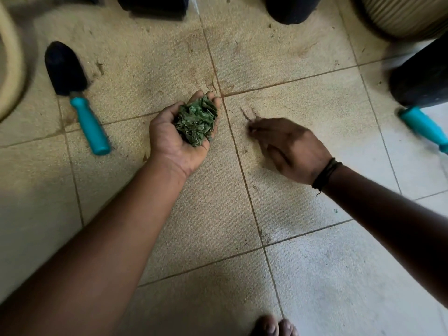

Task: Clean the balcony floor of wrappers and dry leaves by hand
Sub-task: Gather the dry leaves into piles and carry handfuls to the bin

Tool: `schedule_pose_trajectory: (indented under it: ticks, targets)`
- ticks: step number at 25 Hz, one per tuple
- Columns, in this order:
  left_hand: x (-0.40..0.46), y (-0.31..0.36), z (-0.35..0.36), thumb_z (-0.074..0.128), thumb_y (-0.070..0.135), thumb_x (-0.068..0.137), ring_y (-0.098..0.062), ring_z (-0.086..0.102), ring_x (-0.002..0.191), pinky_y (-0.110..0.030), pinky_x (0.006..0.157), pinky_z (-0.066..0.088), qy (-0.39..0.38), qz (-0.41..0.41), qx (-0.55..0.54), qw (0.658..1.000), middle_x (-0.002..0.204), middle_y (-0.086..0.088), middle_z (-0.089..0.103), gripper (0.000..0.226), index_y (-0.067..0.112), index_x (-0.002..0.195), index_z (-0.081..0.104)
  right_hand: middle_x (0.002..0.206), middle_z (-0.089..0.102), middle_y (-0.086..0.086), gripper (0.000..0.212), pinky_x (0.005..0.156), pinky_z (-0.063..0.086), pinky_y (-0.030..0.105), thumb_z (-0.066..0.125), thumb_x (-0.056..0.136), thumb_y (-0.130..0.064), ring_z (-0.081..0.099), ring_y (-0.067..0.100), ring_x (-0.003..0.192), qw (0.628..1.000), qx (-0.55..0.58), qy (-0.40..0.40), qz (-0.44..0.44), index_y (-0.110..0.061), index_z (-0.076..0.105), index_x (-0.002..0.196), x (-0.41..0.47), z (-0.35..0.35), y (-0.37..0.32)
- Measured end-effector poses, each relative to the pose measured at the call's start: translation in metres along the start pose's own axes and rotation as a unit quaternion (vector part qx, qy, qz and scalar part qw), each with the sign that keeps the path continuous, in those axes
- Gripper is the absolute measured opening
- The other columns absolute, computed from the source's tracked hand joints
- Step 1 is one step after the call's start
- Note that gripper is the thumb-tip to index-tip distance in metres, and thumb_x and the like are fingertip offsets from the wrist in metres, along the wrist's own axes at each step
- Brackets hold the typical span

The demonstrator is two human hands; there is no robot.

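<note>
Head view shows the person bending over the tiled floor (pixel 315 275), both bare arms reaching down and forward. Their left hand (pixel 179 137) is turned palm up, and its fingers are curled like a cup around a heap of dry green leaves (pixel 196 122). The heap fills the palm and rises above the fingers. This hand hangs over the floor, just to the left of the place where four tiles meet.

Their right hand (pixel 291 149) is palm down, with its fingertips (pixel 252 130) low at the floor, beside some small dark bits of dirt (pixel 246 113) on the tile. The fingertips seem drawn together, but they are blurred, so I cannot tell if they pinch something or only touch the tile. A dark cord bracelet (pixel 326 174) goes around this wrist.

On the left, well apart from the hands, a garden trowel (pixel 75 93) with a black blade and a turquoise handle lies flat on the floor. A second turquoise handle (pixel 424 128) shows at the right edge, blurred, and what it belongs to is cut off. Dark pots (pixel 293 8) stand along the top edge, and a ribbed pale pot (pixel 407 15) is in the top right corner. One tiny green scrap (pixel 336 210) lies on a tile under the right forearm. Toes (pixel 274 327) show at the bottom edge.
</note>
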State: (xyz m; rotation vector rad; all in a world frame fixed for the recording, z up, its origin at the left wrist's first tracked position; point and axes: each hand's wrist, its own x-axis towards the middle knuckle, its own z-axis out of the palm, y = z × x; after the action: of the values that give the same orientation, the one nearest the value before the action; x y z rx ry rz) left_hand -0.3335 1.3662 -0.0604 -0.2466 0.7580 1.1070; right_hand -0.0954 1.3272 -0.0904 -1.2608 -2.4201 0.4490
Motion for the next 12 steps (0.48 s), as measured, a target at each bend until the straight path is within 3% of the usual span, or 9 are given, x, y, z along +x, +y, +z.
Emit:
schedule_pose_trajectory:
  ticks: [3,4,8,12]
  targets:
    - [0.0,-0.011,-0.002,0.041,0.02,0.102,-0.035,0.069,0.104,-0.037,0.102,0.052,-0.005,-0.015,0.0,1.0,0.11,-0.023,0.07,0.036,-0.004,0.109,0.067,0.114,0.068,0.019,0.033,0.093,0.049,0.029,0.046,0.091,-0.006,0.064,0.036,0.105,0.987,-0.015,0.128,0.092,0.004,0.072,0.11,0.011,-0.011,0.005]
    - [-0.001,-0.014,-0.002,0.041,0.02,0.102,-0.034,0.069,0.104,-0.037,0.103,0.051,-0.003,-0.019,0.013,1.0,0.111,-0.022,0.07,0.036,-0.003,0.11,0.067,0.115,0.066,0.019,0.034,0.092,0.049,0.029,0.046,0.092,-0.009,0.062,0.037,0.105,0.987,-0.029,0.115,0.113,0.003,0.07,0.111,0.017,-0.013,0.008]
    - [-0.004,-0.023,-0.003,0.039,0.022,0.101,-0.034,0.069,0.105,-0.036,0.099,0.054,0.006,-0.026,0.031,0.999,0.112,-0.021,0.07,0.039,-0.003,0.113,0.067,0.129,0.054,0.019,0.04,0.086,0.053,0.043,0.051,0.096,-0.017,0.05,0.038,0.113,0.981,-0.117,-0.064,0.138,-0.005,0.056,0.134,0.025,0.0,-0.007]
    - [-0.003,-0.025,0.002,0.042,0.02,0.101,-0.037,0.07,0.101,-0.039,0.099,0.055,0.017,-0.02,0.013,1.0,0.111,-0.024,0.07,0.038,-0.005,0.111,0.067,0.129,0.047,0.016,0.038,0.063,0.048,0.036,0.054,0.095,-0.009,0.045,0.035,0.11,0.962,-0.172,-0.152,0.148,-0.011,0.05,0.134,0.027,0.003,-0.042]
